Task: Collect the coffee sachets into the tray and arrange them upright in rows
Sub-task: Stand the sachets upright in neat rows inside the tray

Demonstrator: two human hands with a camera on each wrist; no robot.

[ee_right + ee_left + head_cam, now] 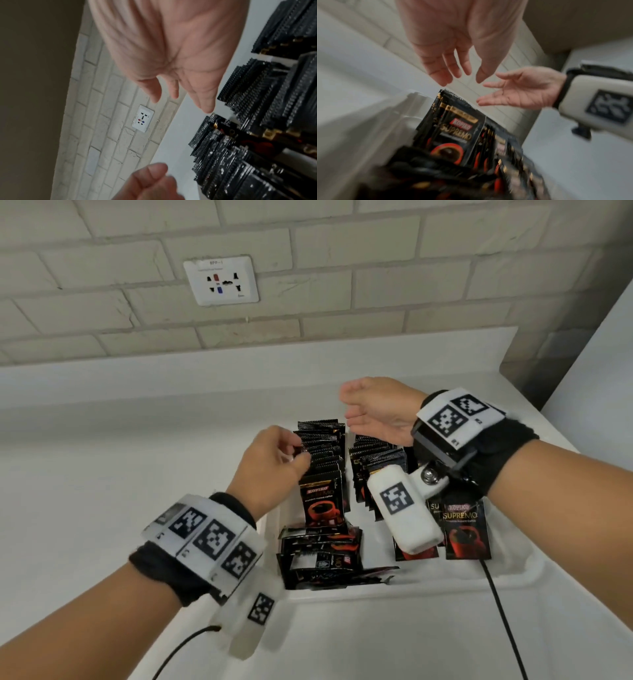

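Note:
A white tray (428,583) on the counter holds black coffee sachets. One upright row (323,453) fills its left side, and a second row (373,460) stands beside it. More upright sachets (464,525) are at the right. Several sachets (318,546) lie flat at the front left. My left hand (287,453) hovers over the left row with loosely curled fingers, holding nothing; in the left wrist view its fingers (447,70) hang just above the sachets (453,135). My right hand (363,412) is open, palm facing left, above the far end of the second row.
A brick wall with a white socket (222,280) stands behind the counter. A side wall (582,337) closes the right corner. Black cables (503,621) run from both wrist cameras across the white counter (120,474).

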